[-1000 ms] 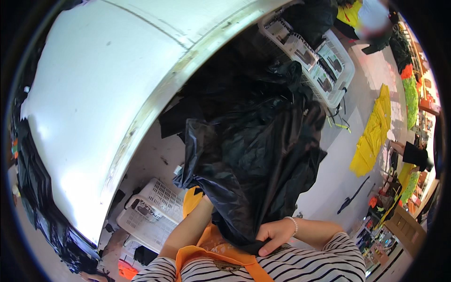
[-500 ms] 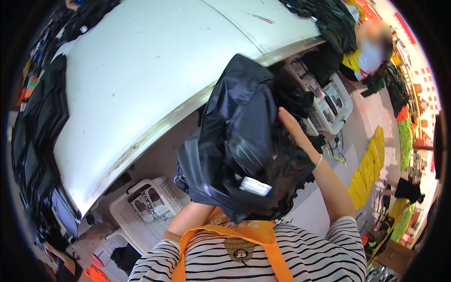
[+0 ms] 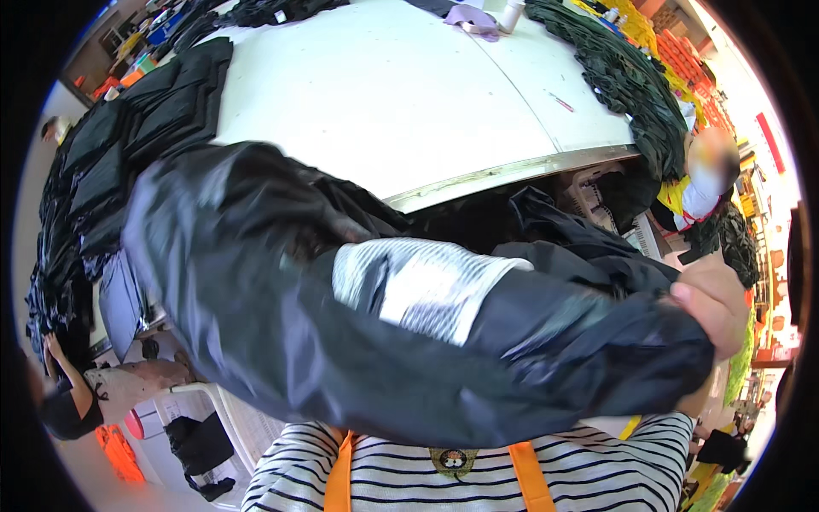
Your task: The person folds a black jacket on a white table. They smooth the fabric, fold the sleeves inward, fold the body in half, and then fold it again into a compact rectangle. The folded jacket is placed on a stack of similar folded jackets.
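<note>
A dark, shiny rain garment (image 3: 281, 333) is spread wide in front of my chest, blurred in places by motion. Across its middle runs a silver reflective band (image 3: 435, 286). At the garment's right end my right hand (image 3: 718, 305) is closed on the fabric, thumb on top. My left hand is almost wholly covered by the cloth on the left; just a blurred, skin-toned patch shows near the upper fold, and its fingers cannot be made out.
A white table (image 3: 333, 111) lies beyond the garment. Stacked dark garments (image 3: 145, 128) line its left side, and a dark green pile (image 3: 597, 68) its right. A white cup (image 3: 510, 15) stands at the back. Co-workers are at both sides. A white crate (image 3: 230, 427) sits lower left.
The bunched garment has been opened out sideways, and its reflective band now shows. My right hand has moved right and closed on the cloth. The view has shifted, showing more of the table's far end.
</note>
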### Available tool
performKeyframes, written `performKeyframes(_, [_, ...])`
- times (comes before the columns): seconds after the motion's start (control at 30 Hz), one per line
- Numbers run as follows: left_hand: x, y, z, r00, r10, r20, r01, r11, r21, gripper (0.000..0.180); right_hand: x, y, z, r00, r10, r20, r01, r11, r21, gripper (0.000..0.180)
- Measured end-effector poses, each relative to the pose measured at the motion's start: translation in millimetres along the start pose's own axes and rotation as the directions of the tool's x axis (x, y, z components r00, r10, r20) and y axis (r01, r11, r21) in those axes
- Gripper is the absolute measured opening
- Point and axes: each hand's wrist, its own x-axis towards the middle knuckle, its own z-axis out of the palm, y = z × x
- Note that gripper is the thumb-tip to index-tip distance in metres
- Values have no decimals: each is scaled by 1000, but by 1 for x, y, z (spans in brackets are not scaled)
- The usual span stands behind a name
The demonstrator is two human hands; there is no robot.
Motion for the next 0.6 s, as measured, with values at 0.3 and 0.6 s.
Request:
performKeyframes(0.3, [29,172,43,869,313,384,219,453,-864,37,-59,120,-83,906,421,39,-361,818,-448,20])
performKeyframes(0.6, [-13,283,185,378,480,792,469,-837,284,29,42,257,-36,947,277,-161,-321,825,-466,12])
